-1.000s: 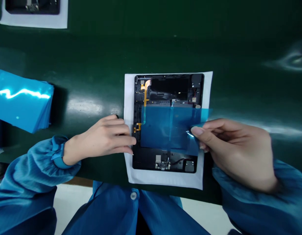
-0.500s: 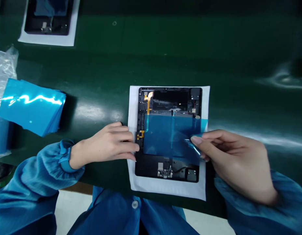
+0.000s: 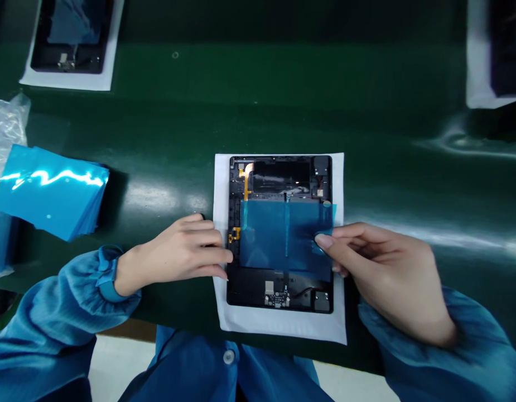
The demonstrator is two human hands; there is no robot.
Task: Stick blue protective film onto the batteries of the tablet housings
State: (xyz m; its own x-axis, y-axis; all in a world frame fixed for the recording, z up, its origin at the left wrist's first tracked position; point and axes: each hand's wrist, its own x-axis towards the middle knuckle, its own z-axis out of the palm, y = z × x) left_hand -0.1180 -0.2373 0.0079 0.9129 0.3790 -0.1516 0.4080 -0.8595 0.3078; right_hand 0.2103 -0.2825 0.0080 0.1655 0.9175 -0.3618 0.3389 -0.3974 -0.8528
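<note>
An opened black tablet body (image 3: 278, 290) lies on a white sheet (image 3: 283, 326) on the green belt. A clear blue film (image 3: 283, 237) lies across its middle. My right hand (image 3: 387, 276) pinches the film's right edge between thumb and fingers. My left hand (image 3: 178, 251) rests on the sheet's left side, fingers held together and fingertips touching the tablet's left edge.
A stack of blue films (image 3: 48, 190) lies at the left, beside crinkled clear plastic (image 3: 6, 128). Another tablet on a white sheet (image 3: 69, 44) sits at the far left. A third sheet with a dark device (image 3: 492, 61) is at the far right. The belt's near edge runs just under my arms.
The blue film has shifted left and now sits squarer over the tablet's middle, with my right hand following. The view has moved, so a device at the far right has come into sight.
</note>
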